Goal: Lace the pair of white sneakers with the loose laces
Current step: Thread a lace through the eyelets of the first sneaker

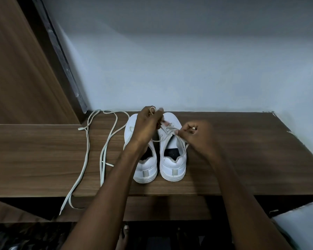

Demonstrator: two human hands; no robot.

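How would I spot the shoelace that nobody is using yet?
Look at the wooden shelf below the pale wall. Left of the two white sneakers a long pale loose lace lies in loops, one end hanging over the front edge. Unlike the lace in the hands, it touches no shoe.

To the right of the sneakers (pixel 159 150) I see bare wooden shelf top (pixel 242 159), open for a hand. On the left the loose lace (pixel 87 150) sprawls across, and a wooden panel (pixel 16 69) closes that side.
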